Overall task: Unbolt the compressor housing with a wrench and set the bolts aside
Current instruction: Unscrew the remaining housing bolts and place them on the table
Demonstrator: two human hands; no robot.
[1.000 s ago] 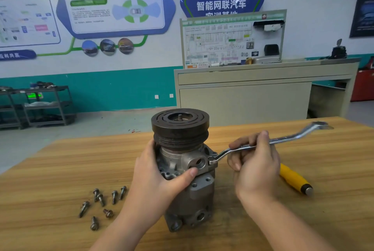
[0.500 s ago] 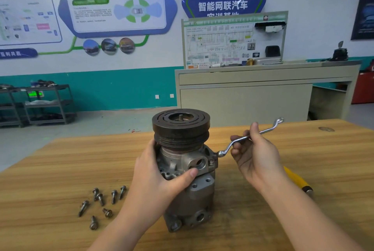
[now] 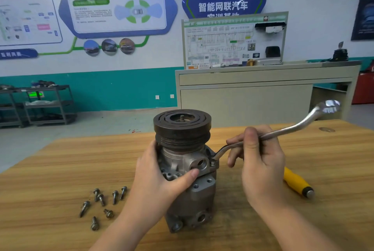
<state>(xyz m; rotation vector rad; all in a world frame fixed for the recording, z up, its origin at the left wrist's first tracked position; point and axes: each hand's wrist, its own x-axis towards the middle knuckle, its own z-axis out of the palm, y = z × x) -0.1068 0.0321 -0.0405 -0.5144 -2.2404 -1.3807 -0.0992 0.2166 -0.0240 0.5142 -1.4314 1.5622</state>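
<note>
A grey metal compressor (image 3: 192,196) stands upright on the wooden table (image 3: 50,169), its dark pulley (image 3: 182,127) on top. My left hand (image 3: 157,179) grips the housing from the left, thumb across the front. My right hand (image 3: 261,161) holds the shaft of a silver offset ring wrench (image 3: 291,127). The wrench's near end sits on a bolt (image 3: 213,162) at the housing's right flange, and its far end points up and to the right. Several loose bolts (image 3: 103,204) lie on the table left of the compressor.
A yellow-handled tool (image 3: 297,185) lies on the table behind my right hand. Beyond the table stand a beige cabinet (image 3: 253,94) with a display board and grey shelving carts (image 3: 40,104) at the left wall.
The wrench handle swung away from me and then back toward the right, with its near end staying on the flange bolt. My left hand kept its grip on the housing.
</note>
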